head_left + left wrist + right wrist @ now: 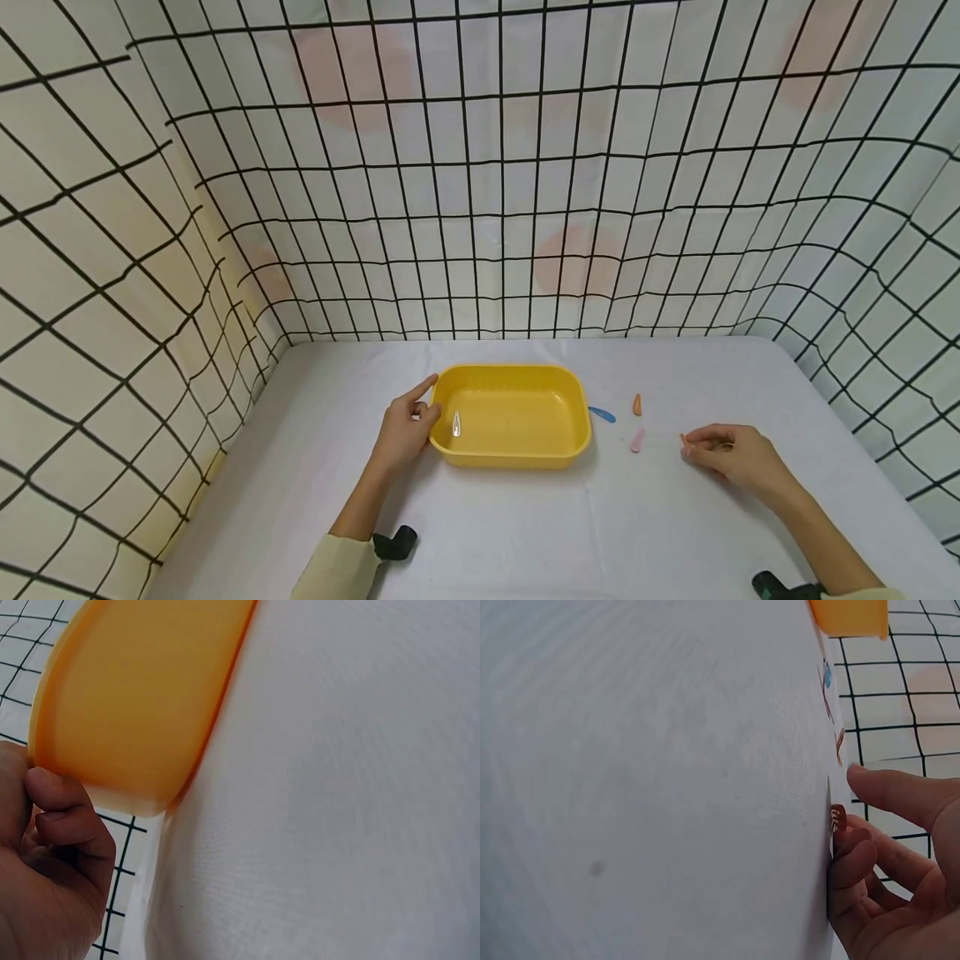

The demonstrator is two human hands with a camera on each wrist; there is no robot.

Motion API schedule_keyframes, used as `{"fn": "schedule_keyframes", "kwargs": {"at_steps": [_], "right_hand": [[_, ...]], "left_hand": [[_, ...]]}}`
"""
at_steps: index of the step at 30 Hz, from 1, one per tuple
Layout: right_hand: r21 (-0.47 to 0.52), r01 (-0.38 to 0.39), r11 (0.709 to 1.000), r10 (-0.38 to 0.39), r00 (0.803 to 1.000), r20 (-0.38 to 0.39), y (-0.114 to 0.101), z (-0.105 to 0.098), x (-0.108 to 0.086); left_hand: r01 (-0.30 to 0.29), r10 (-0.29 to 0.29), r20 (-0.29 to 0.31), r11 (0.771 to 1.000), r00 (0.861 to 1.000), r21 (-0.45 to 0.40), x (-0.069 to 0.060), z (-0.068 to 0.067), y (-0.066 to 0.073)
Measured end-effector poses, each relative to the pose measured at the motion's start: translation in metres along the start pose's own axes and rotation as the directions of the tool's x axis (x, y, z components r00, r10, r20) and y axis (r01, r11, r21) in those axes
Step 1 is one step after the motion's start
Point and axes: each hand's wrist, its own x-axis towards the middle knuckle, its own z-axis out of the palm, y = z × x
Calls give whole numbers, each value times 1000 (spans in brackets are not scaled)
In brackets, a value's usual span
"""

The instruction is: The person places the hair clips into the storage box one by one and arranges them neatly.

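Observation:
A yellow tray (517, 461) sits on the white-covered table, with a white snap hair clip (457, 424) inside near its left end. My left hand (402, 427) grips the tray's left rim; the left wrist view shows curled fingers (75, 817) at the wall. To the right of the tray lie a blue hair clip (602, 414), an orange one (637, 405) and a pink one (636, 441). Farther right, my right hand (735, 454) reaches low over the table. At its fingertips is another orange clip (838, 817), with the thumb apart from it in the right wrist view.
Black wire grid panels (480, 192) over white cloth rise at the back and both sides. The white tabletop (525, 533) extends in front of the tray. Dark devices (396, 543) are strapped at both wrists.

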Motion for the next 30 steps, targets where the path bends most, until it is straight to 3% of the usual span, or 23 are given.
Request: {"fn": "schedule_keyframes", "kwargs": {"at_steps": [11, 30], "right_hand": [[-101, 52, 994, -59, 996, -69, 2, 6, 2], [-125, 41, 991, -55, 992, -113, 0, 7, 4]], "left_hand": [[-24, 24, 4, 1000, 1000, -10, 2, 0, -3], [-27, 27, -5, 1000, 1000, -2, 1, 0, -2]]}}
